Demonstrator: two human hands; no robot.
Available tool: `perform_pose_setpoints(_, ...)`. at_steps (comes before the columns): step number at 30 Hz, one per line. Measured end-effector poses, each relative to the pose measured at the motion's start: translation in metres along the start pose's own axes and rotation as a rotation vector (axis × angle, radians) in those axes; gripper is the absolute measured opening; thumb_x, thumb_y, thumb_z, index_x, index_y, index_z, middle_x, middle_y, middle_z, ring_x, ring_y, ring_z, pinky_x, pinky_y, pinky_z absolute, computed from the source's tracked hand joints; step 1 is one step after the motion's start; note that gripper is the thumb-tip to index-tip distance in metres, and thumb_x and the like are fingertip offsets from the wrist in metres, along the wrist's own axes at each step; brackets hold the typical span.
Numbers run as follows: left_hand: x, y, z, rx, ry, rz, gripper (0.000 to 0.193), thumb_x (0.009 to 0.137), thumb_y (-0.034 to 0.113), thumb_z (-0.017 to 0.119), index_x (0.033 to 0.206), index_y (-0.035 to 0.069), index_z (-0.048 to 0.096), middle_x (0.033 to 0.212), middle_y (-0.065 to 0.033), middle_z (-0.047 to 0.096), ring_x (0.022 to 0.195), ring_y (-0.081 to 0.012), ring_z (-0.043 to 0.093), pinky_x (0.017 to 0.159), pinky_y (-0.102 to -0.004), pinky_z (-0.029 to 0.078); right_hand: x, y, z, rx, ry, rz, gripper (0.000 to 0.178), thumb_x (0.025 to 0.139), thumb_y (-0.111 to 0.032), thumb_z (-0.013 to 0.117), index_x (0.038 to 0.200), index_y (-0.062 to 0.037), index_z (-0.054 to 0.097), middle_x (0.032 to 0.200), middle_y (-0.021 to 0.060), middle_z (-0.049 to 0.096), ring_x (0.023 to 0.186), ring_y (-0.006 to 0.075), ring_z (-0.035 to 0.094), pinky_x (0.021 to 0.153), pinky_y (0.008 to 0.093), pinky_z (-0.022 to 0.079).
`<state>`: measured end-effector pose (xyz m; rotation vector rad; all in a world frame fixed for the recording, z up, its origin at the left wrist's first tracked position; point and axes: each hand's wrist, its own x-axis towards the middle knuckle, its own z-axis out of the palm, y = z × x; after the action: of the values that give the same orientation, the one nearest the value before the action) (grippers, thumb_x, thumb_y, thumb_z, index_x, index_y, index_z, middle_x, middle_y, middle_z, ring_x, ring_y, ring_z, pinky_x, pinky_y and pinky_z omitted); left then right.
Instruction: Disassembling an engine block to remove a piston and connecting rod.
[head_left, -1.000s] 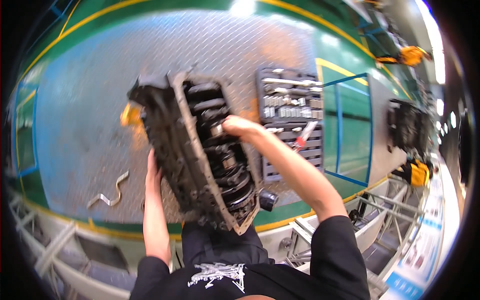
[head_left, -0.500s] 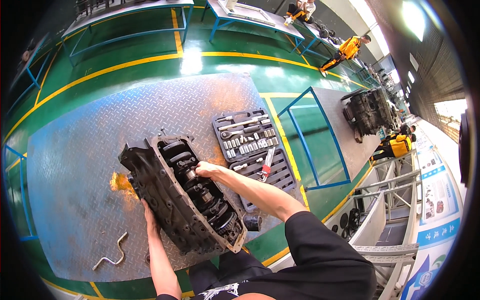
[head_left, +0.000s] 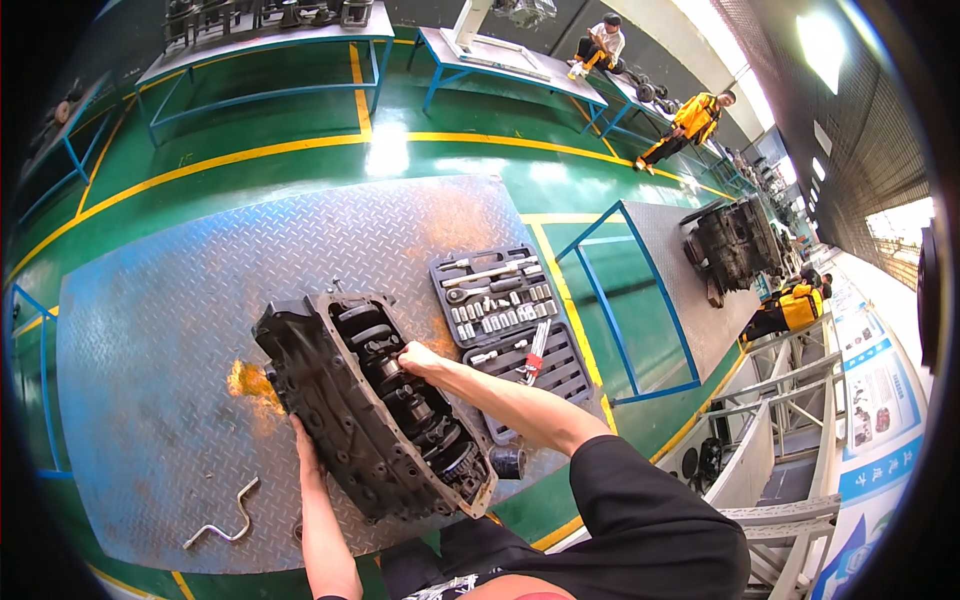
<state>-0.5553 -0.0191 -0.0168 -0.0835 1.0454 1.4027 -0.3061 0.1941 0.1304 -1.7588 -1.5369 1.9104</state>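
A dark, greasy engine block lies on the metal-topped table with its open crankcase turned toward me, and the crankshaft shows inside. My right hand reaches over the block's near right rim, with its fingers curled in at a shiny part of the crankshaft; the fingertips are partly hidden. Against the block's left side rests my left hand, holding it, and some of its fingers are hidden by the casting. A small dark cylindrical part stands beside the block's lower right end.
An open socket set case with several sockets, a ratchet and hex keys lies right of the block. A bent cranked bar lies at the lower left of the table. Another engine sits on a table at right. Several people are farther off.
My view has tilted slightly, so the scene sits lower in the picture. Both hands stay at the same places on the engine block and crankshaft.
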Motion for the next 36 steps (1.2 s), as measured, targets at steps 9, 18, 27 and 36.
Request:
perform_pose_setpoints(9, 0.011, -0.006, -0.011, 0.163, 0.145, 0.07, 0.098, 0.092, 0.075, 0.046, 0.149, -0.004, 0.04, 0.145, -0.0147, 0.051, 0.126, -0.0285, 0.054, 0.107, -0.038, 0.043, 0.001, -0.006, -0.001, 0.03, -0.104, 0.029, 0.018, 0.082, -0.011, 0.058, 0.087, 0.0001, 0.072, 0.076, 0.0057, 0.067, 0.067, 0.0164, 0.062, 0.061, 0.0341, 0.048)
perform_pose_setpoints(18, 0.01, -0.005, -0.01, 0.274, 0.168, 0.086, 0.102, 0.088, 0.08, 0.046, 0.15, -0.001, 0.04, 0.144, -0.0129, 0.053, 0.127, -0.0288, 0.054, 0.108, -0.0384, 0.042, -0.008, -0.003, -0.004, 0.055, -0.122, 0.03, 0.018, 0.083, -0.012, 0.058, 0.087, -0.0006, 0.071, 0.077, 0.0053, 0.067, 0.067, 0.0163, 0.062, 0.061, 0.0339, 0.048)
perform_pose_setpoints(27, 0.011, -0.005, -0.014, 0.21, 0.167, 0.059, 0.1, 0.091, 0.077, 0.045, 0.15, -0.004, 0.038, 0.146, -0.016, 0.05, 0.129, -0.0285, 0.053, 0.108, -0.0394, 0.043, -0.01, -0.001, 0.001, 0.069, -0.081, 0.019, 0.019, 0.085, -0.014, 0.057, 0.087, -0.0013, 0.071, 0.077, 0.0048, 0.067, 0.067, 0.0161, 0.061, 0.061, 0.0336, 0.048)
perform_pose_setpoints(36, 0.011, -0.006, -0.013, 0.097, 0.101, 0.058, 0.091, 0.095, 0.071, 0.045, 0.153, 0.001, 0.035, 0.149, -0.0129, 0.047, 0.13, -0.0286, 0.052, 0.109, -0.0407, 0.043, -0.009, -0.005, -0.005, 0.058, -0.122, 0.035, 0.019, 0.086, -0.016, 0.057, 0.087, -0.002, 0.07, 0.078, 0.0044, 0.066, 0.068, 0.0159, 0.061, 0.062, 0.0333, 0.048)
